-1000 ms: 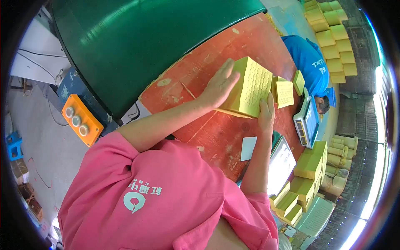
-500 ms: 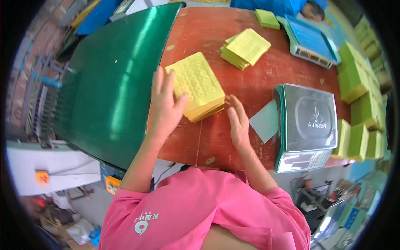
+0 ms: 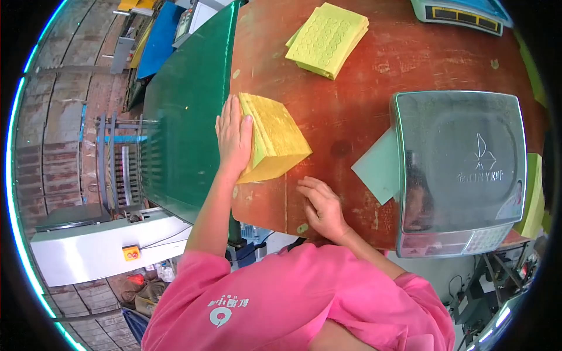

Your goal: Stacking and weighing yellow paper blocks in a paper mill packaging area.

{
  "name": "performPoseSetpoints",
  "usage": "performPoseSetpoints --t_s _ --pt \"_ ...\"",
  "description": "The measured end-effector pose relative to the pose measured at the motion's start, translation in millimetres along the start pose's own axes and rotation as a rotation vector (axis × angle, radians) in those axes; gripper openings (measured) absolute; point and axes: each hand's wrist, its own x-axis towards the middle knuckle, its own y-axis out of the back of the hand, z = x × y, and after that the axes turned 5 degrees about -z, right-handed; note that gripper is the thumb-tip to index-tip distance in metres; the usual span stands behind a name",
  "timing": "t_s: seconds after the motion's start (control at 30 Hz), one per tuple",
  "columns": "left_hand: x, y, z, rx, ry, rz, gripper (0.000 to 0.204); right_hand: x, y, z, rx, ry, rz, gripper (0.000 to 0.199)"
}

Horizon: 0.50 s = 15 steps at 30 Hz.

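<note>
A thick block of stacked yellow paper sheets [image 3: 280,133] stands on its side on the red tabletop, its layered cut edges facing up. My left hand [image 3: 235,137] lies flat along the block's left face, fingers stretched out and pressed together, thumb near the upper edge. To the right of the block and nearer to me, my right hand [image 3: 321,207] hovers low over or rests on the table. Its fingers are loosely bent, with a gap to the thumb and nothing visible in them. It does not touch the block.
A second yellow paper stack [image 3: 329,40], stamped with rings, lies farther back. On the right stands a covered scale [image 3: 459,158] with a pale sheet [image 3: 377,167] beside it. Another scale [image 3: 462,14] is at the far right. A green surface [image 3: 186,117] adjoins the table's left side.
The block has turned from lying with its ringed face up to standing on its side. My left hand stays at its left; my right hand has drawn back toward me. The view has shifted.
</note>
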Motion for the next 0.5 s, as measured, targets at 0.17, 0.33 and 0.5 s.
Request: performPoseSetpoints --t_s 0.17,0.33,0.5 --pt "-2 3 1 -0.014 0.02 0.0 0.059 2 0 4 0.008 0.006 -0.014 0.036" --pt "-1 3 5 0.022 0.015 0.012 0.059 5 3 0 -0.028 0.012 -0.031 0.037" --pt "-8 24 21 0.021 -0.073 0.101 0.064 3 1 -8 -0.142 -0.012 -0.058 0.036"
